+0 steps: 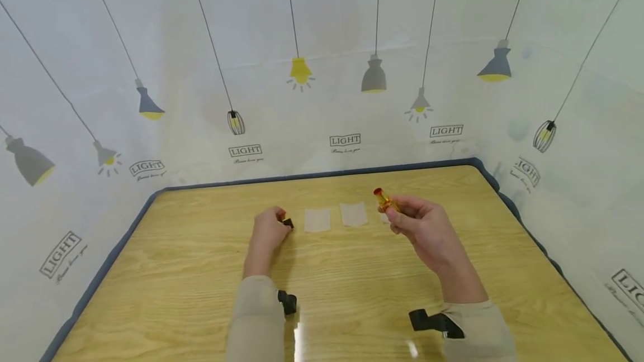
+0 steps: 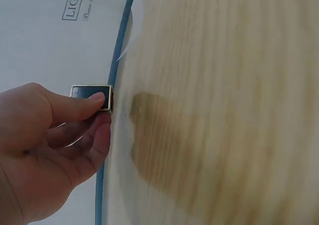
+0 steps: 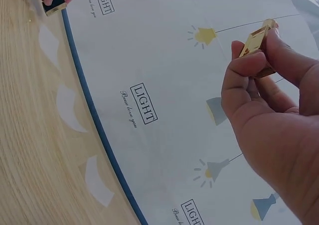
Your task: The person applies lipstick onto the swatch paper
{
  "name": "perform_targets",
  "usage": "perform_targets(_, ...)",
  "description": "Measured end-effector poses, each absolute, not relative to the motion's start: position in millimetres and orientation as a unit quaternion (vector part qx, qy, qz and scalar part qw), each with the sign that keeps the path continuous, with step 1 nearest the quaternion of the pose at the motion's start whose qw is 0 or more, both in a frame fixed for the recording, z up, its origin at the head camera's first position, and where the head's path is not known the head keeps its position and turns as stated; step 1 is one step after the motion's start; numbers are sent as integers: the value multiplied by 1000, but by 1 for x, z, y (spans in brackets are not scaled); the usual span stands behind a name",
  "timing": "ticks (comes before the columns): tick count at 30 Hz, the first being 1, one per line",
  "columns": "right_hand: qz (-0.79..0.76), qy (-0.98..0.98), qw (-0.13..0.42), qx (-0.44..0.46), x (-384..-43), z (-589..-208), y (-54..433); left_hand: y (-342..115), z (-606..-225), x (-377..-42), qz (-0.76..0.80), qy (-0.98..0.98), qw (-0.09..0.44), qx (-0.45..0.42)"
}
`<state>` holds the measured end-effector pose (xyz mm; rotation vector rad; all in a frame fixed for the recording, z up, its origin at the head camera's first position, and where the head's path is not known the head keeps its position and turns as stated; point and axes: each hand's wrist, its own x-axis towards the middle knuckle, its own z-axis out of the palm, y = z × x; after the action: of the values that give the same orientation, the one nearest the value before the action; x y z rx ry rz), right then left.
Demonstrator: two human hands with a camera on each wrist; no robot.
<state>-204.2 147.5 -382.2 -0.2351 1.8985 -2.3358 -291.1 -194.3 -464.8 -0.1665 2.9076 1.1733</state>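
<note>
My right hand (image 1: 427, 230) holds up a gold lipstick (image 1: 386, 201) with a red tip, pinched between thumb and fingers above the table. Its gold body also shows in the right wrist view, partly covered by the fingers. Farther left, my left hand (image 1: 268, 232) pinches a small black cap (image 2: 83, 91) with gold edges, low over the tabletop. The thumb lies across the cap's dark face. Whether the cap touches the wood, I cannot tell. The two hands are well apart.
White paper squares (image 1: 317, 220) lie in a row between the hands, one partly behind the right hand. The wooden table (image 1: 322, 278) has a blue edge strip (image 1: 322, 174) against white walls printed with lamps. Black mounts (image 1: 288, 302) sit on both wrists.
</note>
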Motion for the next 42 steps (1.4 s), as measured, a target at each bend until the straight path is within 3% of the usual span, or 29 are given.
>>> perform_targets(12, -784, 610, 76, -91, -207, -387, 150, -199, -471, -333, 360, 931, 4, -68)
perform_targets(22, -772, 625, 82, -80, -209, -384, 142, -202, -469, -336, 345, 937, 6, -59)
perform_targets(25, -776, 620, 86, -80, -209, -385, 140, -201, -460, -327, 335, 937, -35, -89)
perform_targets(29, -790, 600, 97, -82, -209, -387, 136, -195, -438, -308, 358, 914, -143, -123)
perform_targets(33, -805, 579, 104, -80, -208, -388, 133, -180, -412, -288, 430, 875, -205, -85)
perform_targets(37, -808, 573, 105, -84, -206, -387, 130, -157, -387, -262, 555, 812, -178, -25)
perform_targets(42, -808, 570, 109, -102, -205, -385, 124, -127, -369, -230, 669, 737, -64, 76)
